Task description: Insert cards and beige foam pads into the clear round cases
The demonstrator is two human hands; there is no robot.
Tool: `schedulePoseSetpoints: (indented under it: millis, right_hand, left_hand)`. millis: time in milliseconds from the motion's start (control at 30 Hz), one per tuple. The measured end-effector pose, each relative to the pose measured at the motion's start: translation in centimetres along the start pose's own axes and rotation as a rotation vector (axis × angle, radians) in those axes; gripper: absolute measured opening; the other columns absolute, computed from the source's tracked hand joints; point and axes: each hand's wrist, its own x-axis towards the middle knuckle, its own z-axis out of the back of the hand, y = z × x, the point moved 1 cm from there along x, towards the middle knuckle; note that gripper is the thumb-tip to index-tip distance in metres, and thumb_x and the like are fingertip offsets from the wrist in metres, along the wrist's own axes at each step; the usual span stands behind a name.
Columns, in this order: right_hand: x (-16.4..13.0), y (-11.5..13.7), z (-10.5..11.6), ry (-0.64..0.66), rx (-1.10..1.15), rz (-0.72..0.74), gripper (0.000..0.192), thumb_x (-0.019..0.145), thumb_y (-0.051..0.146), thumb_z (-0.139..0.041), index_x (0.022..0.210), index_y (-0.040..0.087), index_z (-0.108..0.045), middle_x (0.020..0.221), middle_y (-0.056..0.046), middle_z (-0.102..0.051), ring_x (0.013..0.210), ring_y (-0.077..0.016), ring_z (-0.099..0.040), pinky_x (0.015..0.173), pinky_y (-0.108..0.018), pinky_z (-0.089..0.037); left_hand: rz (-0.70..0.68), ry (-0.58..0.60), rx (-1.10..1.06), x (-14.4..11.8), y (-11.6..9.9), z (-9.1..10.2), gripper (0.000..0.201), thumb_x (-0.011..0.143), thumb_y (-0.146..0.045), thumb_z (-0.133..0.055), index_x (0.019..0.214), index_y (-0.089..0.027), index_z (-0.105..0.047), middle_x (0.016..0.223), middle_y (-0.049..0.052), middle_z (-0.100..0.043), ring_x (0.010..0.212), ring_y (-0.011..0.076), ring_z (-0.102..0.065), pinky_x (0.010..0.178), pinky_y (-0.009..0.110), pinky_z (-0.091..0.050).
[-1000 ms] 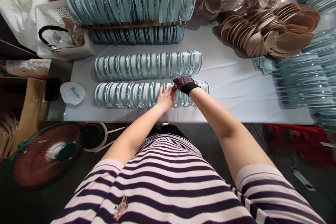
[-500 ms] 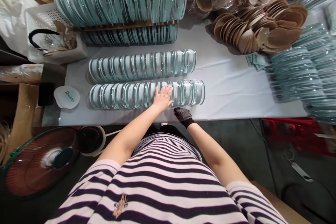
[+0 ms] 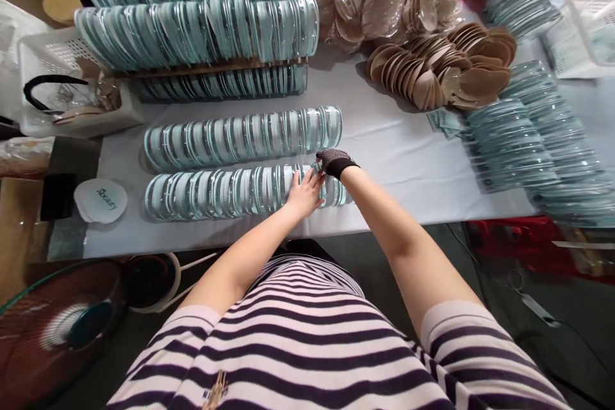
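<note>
A front row of clear, teal-edged round plastic cases (image 3: 211, 195) stands packed on edge along the table. My bare left hand (image 3: 306, 194) lies over the row near its right end, fingers stretched out and touching the case edges. My right hand (image 3: 332, 159), in a dark mesh glove, reaches over the row's back edge just beside my left fingertips. Its fingers are bent together and point down at the cases; anything between them is hidden. Behind lies a second row of the same cases (image 3: 245, 134).
More cases (image 3: 192, 32) are stacked on a rack behind. Beige oval pads (image 3: 432, 77) and teal-edged stacks (image 3: 514, 141) lie to the right. On the left are a white basket (image 3: 115, 112), a round white case with lettering (image 3: 100, 200) and a floor fan (image 3: 67, 327).
My gloved right hand has moved from the table's front edge up and over to the back of the front row. My left hand stays on the row. The view has shifted.
</note>
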Motion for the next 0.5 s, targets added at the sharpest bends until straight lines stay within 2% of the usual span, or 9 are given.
schedulePoseSetpoints:
  millis: [133,300,400,500]
  right_hand:
    - [1.2,0.6,0.5,0.09,-0.108,0.112,0.034,0.08,0.021,-0.065,0.114,0.02,-0.067,0.113,-0.013,-0.07,0.1,-0.0242,-0.066,0.081,-0.032,-0.048]
    - [-0.3,-1.5,-0.5,-0.049,-0.013,0.206,0.019,0.081,0.021,-0.06,0.097,0.019,-0.071,0.1,-0.009,-0.073,0.091,-0.0216,-0.067,0.075,-0.027,-0.045]
    - [-3.3,-2.7,-3.2,-0.153,0.109,0.264,0.019,0.08,0.019,-0.058,0.095,0.016,-0.07,0.095,-0.008,-0.074,0.089,-0.0205,-0.067,0.075,-0.025,-0.045]
    - [-6.8,-2.7,-7.4,-0.16,0.179,0.303,0.022,0.081,0.016,-0.056,0.099,0.016,-0.07,0.099,-0.008,-0.073,0.091,-0.0203,-0.067,0.077,-0.025,-0.046]
  left_hand:
    - [0.008,0.005,-0.004,-0.1,0.2,-0.2,0.069,0.091,-0.044,-0.047,0.154,-0.022,-0.027,0.161,0.007,-0.027,0.15,0.03,-0.014,0.12,0.06,-0.007]
    - [0.012,0.011,-0.019,-0.1,0.1,-0.1,0.07,0.092,-0.042,-0.046,0.155,-0.02,-0.026,0.161,0.008,-0.026,0.15,0.0299,-0.015,0.12,0.06,-0.006]
    - [0.016,0.026,-0.024,-0.1,0.1,-0.1,0.07,0.091,-0.042,-0.047,0.155,-0.022,-0.025,0.162,0.006,-0.024,0.15,0.0297,-0.015,0.12,0.06,-0.005]
    - [0.014,0.042,-0.023,0.0,0.1,-0.1,0.071,0.091,-0.044,-0.048,0.155,-0.024,-0.024,0.162,0.005,-0.023,0.151,0.0297,-0.013,0.12,0.06,-0.005]
